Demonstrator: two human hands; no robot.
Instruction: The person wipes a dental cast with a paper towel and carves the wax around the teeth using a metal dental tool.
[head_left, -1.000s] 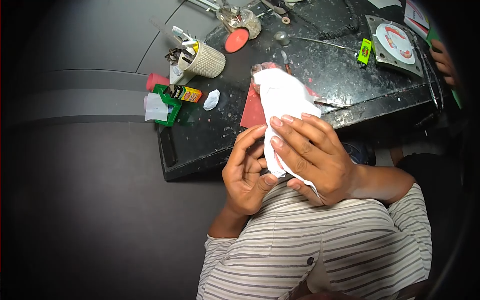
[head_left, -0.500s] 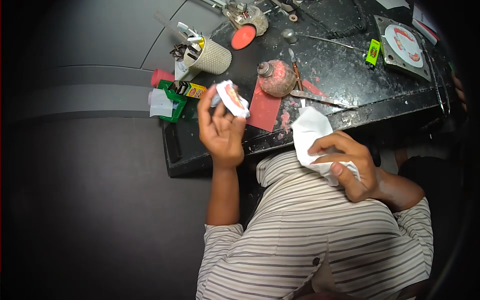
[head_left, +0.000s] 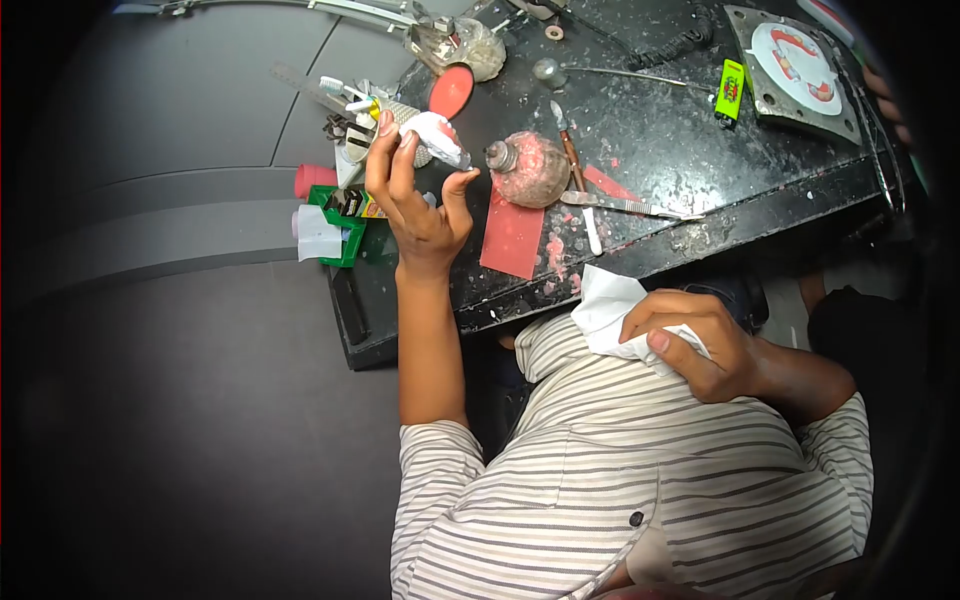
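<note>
Over the left part of the black workbench, my left hand point(head_left: 425, 215) is raised, its thumb and fingertips closed around a white plaster dental cast point(head_left: 430, 136). Some pink material shows on the cast's far side. My right hand point(head_left: 705, 345) grips a crumpled white tissue point(head_left: 606, 304) in front of my striped shirt, below the bench's front edge. A round glass bottle with a metal neck point(head_left: 530, 170) stands to the right of the cast. A flat pink wax sheet point(head_left: 510, 245) lies beside this bottle.
A wooden-handled knife point(head_left: 567, 140) and a metal scalpel point(head_left: 630, 205) lie on the bench point(head_left: 660, 130). Behind them are a green lighter point(head_left: 730, 92) and a metal plate point(head_left: 755, 50) bearing a white disc. A green box point(head_left: 350, 245) stands left. Another person's fingers point(head_left: 885, 100) show far right.
My left hand has lifted the cast up and to the left, turning it so its pink face points away. The tissue in my right hand has lowered slightly.
</note>
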